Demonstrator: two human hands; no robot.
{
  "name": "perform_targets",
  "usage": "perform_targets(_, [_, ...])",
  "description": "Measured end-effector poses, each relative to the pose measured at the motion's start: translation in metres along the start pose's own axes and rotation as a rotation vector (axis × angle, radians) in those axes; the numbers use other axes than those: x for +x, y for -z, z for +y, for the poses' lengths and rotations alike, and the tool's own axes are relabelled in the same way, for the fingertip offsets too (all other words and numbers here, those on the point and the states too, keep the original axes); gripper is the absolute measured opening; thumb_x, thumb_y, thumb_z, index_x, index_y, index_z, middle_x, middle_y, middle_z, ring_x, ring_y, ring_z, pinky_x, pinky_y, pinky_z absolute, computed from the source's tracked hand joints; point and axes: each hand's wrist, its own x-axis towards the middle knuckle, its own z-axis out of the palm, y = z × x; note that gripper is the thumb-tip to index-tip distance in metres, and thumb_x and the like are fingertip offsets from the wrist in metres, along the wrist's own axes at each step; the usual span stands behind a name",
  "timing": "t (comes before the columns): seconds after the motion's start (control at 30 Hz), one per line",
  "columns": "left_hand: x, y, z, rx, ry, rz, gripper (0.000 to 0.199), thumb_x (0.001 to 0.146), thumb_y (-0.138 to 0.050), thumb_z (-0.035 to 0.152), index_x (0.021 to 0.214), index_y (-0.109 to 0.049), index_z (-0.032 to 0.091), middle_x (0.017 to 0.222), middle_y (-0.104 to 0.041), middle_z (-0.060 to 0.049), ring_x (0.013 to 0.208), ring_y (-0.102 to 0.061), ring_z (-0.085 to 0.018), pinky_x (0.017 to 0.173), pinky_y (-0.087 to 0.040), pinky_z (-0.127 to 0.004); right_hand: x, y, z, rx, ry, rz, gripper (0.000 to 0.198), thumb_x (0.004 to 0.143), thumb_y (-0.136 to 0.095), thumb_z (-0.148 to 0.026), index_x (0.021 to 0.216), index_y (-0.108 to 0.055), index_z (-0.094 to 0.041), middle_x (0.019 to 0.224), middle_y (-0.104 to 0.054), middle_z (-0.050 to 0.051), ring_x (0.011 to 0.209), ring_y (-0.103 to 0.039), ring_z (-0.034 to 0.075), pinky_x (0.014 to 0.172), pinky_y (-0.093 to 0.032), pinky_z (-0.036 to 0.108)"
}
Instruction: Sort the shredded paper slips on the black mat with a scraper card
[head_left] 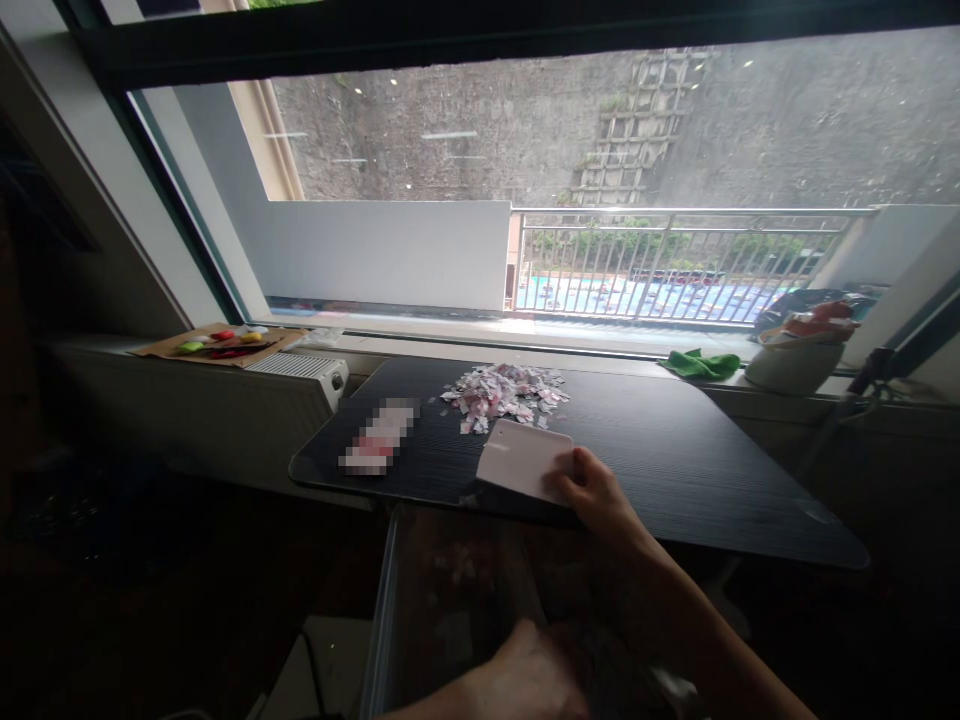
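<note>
My right hand (592, 490) is closed on the near right corner of a flat white plate (521, 455) with rounded corners, its kind unclear. That plate is tilted at the table's front edge, just in front of a heap of small paper scraps (506, 390). Lower down, my left hand (517, 670) is over a clear plastic bin (386, 590) below the tabletop. Its fingers are lost in shadow, so I cannot tell what they hold. Inside the bin, some pale bits (457, 565) show dimly.
The dark tabletop (660, 460) stands against the window sill. A blurred-out item (379, 437) lies on its left. On the sill are a green cloth (701, 364) and a pale container (795, 360). At left, cardboard (165, 347) with colourful items lies by a radiator (307, 370).
</note>
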Motion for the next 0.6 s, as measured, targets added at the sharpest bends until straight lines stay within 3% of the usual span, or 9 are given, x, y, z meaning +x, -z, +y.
perform_targets(0.13, [0.000, -0.013, -0.002, 0.029, 0.003, -0.055, 0.010, 0.080, -0.061, 0.023, 0.075, -0.065, 0.016, 0.075, -0.065, -0.003, 0.071, -0.057, -0.016, 0.050, -0.032, -0.023, -0.001, -0.002, -0.005, 0.006, 0.009, -0.065, 0.015, 0.068, -0.060, -0.029, 0.075, -0.050, -0.020, 0.069, -0.057, -0.002, 0.064, -0.053, 0.014, 0.057, -0.042, 0.026])
perform_targets(0.33, [-0.004, -0.038, -0.004, 0.068, 0.017, 0.011, 0.021, 0.080, -0.063, 0.028, 0.063, -0.061, 0.014, 0.071, -0.063, -0.003, 0.069, -0.052, -0.016, 0.054, -0.032, -0.024, -0.012, -0.008, -0.015, -0.009, 0.030, -0.104, 0.011, 0.069, -0.056, -0.027, 0.074, -0.049, -0.020, 0.069, -0.055, -0.002, 0.063, -0.050, 0.013, 0.056, -0.041, 0.025])
perform_targets(0.6, [-0.005, -0.030, 0.000, 0.090, 0.035, -0.041, 0.016, 0.078, -0.066, 0.027, 0.066, -0.065, 0.015, 0.073, -0.063, -0.005, 0.073, -0.053, -0.018, 0.054, -0.032, -0.026, -0.004, -0.014, -0.014, -0.065, 0.053, -0.064, 0.013, 0.069, -0.058, -0.027, 0.071, -0.047, -0.021, 0.064, -0.048, -0.004, 0.059, -0.045, 0.012, 0.053, -0.037, 0.024])
